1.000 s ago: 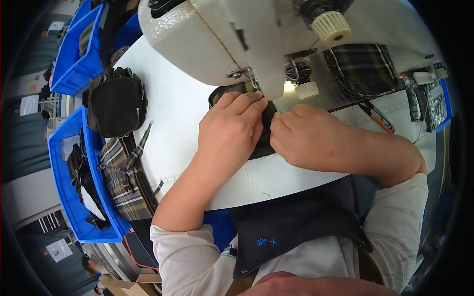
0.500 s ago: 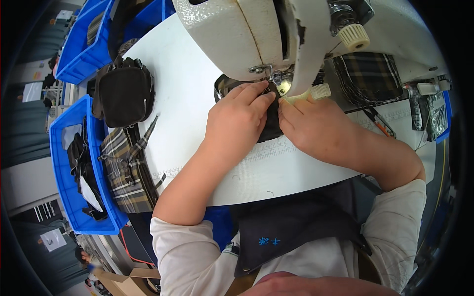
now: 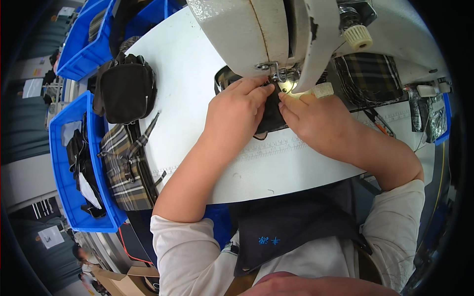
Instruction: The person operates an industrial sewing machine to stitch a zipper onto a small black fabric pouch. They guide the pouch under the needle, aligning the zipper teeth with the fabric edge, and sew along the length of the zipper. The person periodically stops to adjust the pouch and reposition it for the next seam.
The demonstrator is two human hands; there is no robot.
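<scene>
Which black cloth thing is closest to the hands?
The black fabric piece at the sewing machine, partly under the left hand. The black bag and the black cloth in the blue bin lie farther left.

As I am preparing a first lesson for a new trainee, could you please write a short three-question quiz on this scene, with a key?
1. Multiple choice: what are the left hand and the right hand both touching?
A) The cardboard box
B) The dark cloth
C) The blue bin
2. True or false: the left hand is holding the black bag.
3. Fill in the blank: the hands are working close under the head of a ____.

Key:
1. B.
2. False; the bag sits apart, off to the left, while the left hand is on the dark cloth.
3. Sewing machine.
</scene>
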